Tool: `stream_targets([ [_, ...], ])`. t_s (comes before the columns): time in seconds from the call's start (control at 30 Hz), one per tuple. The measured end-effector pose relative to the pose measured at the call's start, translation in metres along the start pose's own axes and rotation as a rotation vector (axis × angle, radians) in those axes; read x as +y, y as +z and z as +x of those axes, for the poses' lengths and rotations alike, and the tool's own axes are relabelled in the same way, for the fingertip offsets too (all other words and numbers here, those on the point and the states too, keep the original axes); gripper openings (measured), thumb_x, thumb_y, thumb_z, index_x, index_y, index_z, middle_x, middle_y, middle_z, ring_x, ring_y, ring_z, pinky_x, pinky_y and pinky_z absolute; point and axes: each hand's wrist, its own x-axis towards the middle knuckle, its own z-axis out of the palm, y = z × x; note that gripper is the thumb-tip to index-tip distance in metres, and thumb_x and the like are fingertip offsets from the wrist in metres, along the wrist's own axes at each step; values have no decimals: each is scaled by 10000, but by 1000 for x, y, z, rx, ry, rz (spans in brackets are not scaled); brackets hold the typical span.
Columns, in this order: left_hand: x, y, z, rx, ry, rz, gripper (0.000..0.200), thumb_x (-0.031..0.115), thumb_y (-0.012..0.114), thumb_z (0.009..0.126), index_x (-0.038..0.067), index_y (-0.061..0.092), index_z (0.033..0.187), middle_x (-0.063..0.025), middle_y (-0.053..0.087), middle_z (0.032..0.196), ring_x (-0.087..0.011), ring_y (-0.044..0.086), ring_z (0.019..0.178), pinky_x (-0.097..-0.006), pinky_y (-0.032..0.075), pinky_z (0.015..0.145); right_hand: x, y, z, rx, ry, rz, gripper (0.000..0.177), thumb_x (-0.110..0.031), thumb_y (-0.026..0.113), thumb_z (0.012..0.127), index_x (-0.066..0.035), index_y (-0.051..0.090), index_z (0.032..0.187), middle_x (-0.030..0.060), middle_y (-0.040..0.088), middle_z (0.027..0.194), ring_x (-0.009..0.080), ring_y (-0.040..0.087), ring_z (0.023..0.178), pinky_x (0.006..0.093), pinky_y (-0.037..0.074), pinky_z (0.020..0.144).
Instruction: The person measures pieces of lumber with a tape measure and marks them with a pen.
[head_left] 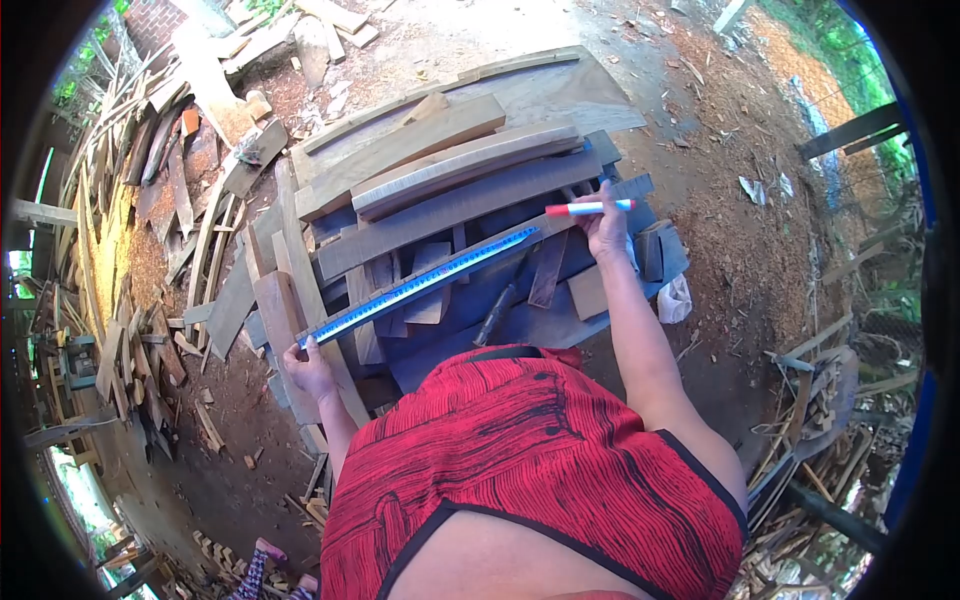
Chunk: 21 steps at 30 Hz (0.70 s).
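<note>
A blue-and-white measuring strip lies slanting along a narrow wooden board. At its lower left end, my left hand pinches the strip with thumb and fingers. Up at the right, my right hand holds a white marker with a red end pointing left, close to the board's right part. Behind the strip, long planks lie stacked on the work surface. A dark, rod-like tool lies below the strip, near my body.
Scrap wood is heaped on the left. A wide panel lies beyond the planks. A white bag sits at the right edge of the work surface. Another person's patterned-clad leg shows at the bottom left.
</note>
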Motion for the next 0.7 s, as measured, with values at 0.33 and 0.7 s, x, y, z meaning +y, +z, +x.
stream_targets([
  [0.33,-8,3,0,-3,-60,-95,327,246,711,804,-9,567,948,-78,585,857,-189,553,785,-324,454,736,16,46,-53,-633,-649,-1564,402,-194,661,713,-181,619,1113,112,511,966,308,608,842,412,507,747],
  [0.7,7,-7,-11,19,71,-27,384,271,712,799,-15,571,1014,-125,603,949,-229,580,874,-348,458,804,58,55,-73,-654,-840,-1552,179,-30,594,688,-73,530,850,124,491,964,331,615,808,442,512,658],
])
